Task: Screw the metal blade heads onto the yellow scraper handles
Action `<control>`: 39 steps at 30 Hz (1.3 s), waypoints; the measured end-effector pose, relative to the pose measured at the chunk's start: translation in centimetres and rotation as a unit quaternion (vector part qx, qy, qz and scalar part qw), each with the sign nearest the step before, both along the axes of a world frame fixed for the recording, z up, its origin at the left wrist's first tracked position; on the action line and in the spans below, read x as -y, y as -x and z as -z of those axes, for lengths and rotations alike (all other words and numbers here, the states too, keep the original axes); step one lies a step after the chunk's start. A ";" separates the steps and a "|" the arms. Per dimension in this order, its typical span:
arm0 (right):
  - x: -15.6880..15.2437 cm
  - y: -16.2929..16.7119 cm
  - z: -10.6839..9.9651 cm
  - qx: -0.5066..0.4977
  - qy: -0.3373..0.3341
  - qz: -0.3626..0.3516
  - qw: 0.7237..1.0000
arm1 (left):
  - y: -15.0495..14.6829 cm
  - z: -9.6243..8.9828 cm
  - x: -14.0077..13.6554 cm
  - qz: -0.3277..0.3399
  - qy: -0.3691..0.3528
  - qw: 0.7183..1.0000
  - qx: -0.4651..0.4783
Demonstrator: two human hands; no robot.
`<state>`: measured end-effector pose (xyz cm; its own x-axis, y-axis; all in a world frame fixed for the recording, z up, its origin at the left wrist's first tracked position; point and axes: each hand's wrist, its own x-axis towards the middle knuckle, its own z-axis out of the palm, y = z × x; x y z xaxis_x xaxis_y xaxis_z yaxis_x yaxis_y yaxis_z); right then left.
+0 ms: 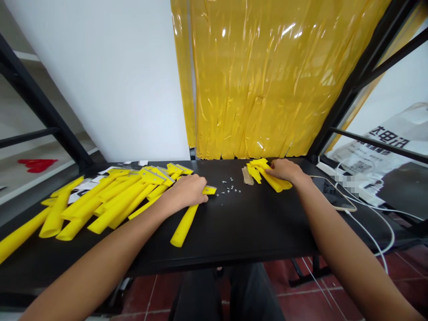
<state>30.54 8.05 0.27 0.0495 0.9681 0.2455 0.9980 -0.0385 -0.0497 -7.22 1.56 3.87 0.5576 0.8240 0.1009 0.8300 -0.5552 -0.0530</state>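
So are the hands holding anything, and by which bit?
The left hand holds a yellow scraper by the top of its handle, near the head. The right hand touches yellow pieces, but its grip is hidden.

The heaped tools [110,191] are bright yellow, their metal edges [170,180] grey, and the single tool [183,229] beside them wears the same yellow – as do the flat pieces [254,173] near a brown scrap [248,176]. Small screws [223,193] shine silver against the plain black worktop [234,232]. Behind, a see-through amber curtain [267,89] shows vertical streaks and white glints next to a plain white panel [117,80]. The frame [36,98] is black, the item [37,165] on the pale shelf [20,185] red. Black characters and a square code mark the white bag [381,142]; cables [367,231] are white, trousers [252,294] dark – and pale lines grid the dark red floor [294,305]
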 end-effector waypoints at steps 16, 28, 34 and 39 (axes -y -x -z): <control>5.4 11.3 -7.5 -0.246 -0.390 -0.251 0.851 | 0.2 -1.1 -1.6 -0.013 0.413 0.740 0.531; 7.9 15.7 -3.3 -0.525 -0.293 -0.317 0.734 | -2.9 0.0 1.8 -0.094 0.493 0.608 0.615; 8.6 16.1 -3.2 -0.525 -0.297 -0.343 0.720 | -2.7 -0.3 2.1 -0.075 0.480 0.597 0.638; 8.3 16.0 -3.0 -0.530 -0.321 -0.382 0.686 | -2.7 -0.5 2.5 -0.076 0.469 0.608 0.636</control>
